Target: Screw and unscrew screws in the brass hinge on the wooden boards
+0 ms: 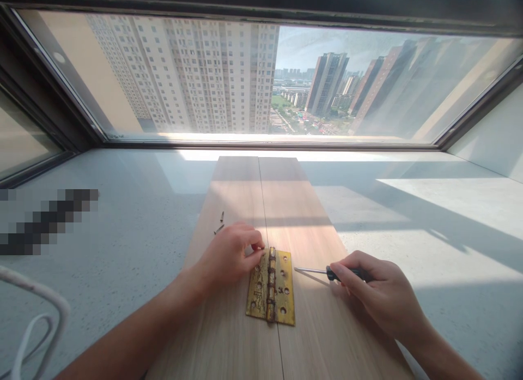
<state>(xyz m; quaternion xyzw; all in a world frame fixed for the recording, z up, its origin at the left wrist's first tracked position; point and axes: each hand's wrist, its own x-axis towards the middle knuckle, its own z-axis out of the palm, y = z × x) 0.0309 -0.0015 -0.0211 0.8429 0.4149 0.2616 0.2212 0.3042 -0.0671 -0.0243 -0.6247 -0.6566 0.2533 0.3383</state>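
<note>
A worn brass butt hinge lies opened flat across the seam between two pale wooden boards, its knuckle along the gap. My left hand rests at the upper corner of the left leaf, thumb and forefinger pinched together; what sits between the fingertips is too small to make out. In my right hand is a screwdriver with a dark handle, held level, its tip just right of the right leaf. Two loose screws lie on the left board beyond my left hand.
The boards lie on a speckled white sill below a dark-framed window. A white cable loops at the lower left. At the left edge a dark long shape is pixelated.
</note>
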